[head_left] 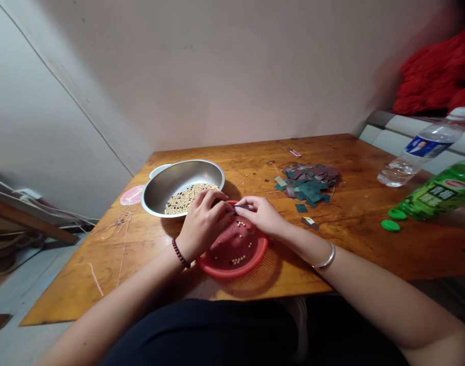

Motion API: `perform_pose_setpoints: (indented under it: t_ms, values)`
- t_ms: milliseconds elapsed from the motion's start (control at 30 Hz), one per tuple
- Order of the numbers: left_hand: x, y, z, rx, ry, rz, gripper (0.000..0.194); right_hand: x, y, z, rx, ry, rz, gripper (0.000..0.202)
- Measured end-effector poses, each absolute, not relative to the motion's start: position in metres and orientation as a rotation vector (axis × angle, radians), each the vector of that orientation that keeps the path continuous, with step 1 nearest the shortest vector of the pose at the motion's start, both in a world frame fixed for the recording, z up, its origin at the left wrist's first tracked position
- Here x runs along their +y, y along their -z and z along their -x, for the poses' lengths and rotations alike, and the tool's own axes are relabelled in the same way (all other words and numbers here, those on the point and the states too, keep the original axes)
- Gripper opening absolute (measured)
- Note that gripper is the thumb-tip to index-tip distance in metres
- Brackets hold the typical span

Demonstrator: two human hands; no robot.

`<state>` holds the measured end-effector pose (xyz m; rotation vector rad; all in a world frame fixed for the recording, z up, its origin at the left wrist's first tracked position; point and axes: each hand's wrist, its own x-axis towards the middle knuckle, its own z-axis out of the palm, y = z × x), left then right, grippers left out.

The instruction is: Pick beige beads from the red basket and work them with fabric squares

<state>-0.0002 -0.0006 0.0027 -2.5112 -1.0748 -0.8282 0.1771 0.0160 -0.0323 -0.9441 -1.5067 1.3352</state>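
Both of my hands meet over the far rim of a red mesh basket [263, 251], which holds a few scattered pale beans [238, 261]. My right hand [260, 214] pinches a small dark flat piece [243, 206] between thumb and fingers. Close beside it, my left hand [206, 219] has its fingers curled inward; what they grip is hidden behind the hand. Just beyond the left hand, an oval steel bowl [160, 189] rests tilted and contains many pale beans with some dark ones [190, 196]. A pile of dark green and brown square pieces [311, 183] lies right of my right hand.
On the wooden table [354, 239] are a green-labelled bottle [444, 190], a clear water bottle [419, 152] and green caps [390, 225] at right. Loose string [121, 223] and a round pink sticker [132, 195] lie at left. A wall stands behind the table.
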Motion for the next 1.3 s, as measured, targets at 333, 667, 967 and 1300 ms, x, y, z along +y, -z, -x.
perform_pose_setpoints:
  t_ms: [333,667,967,1300]
  values:
    - [-0.0001,-0.0017,0.0002,-1.076,0.928,2.447,0.005,0.0179,0.0288,-0.1771,-1.462,-1.345,0.898,0.023]
    - [-0.0008,-0.0037,0.0001,-1.106,0.911,2.447,0.004,0.0174,0.0308,-0.1763,-1.446,-1.347,0.898,0.023]
    - [-0.0009,-0.0038,-0.0006,-1.125,0.901,2.440,0.006,0.0164,0.0305,-0.1760,-1.438,-1.341,0.904,0.022]
    - [-0.0017,-0.0019,-0.0002,-1.280,0.920,2.420,0.007,0.0176,0.0314,-0.1762,-1.400,-1.342,0.907,0.019]
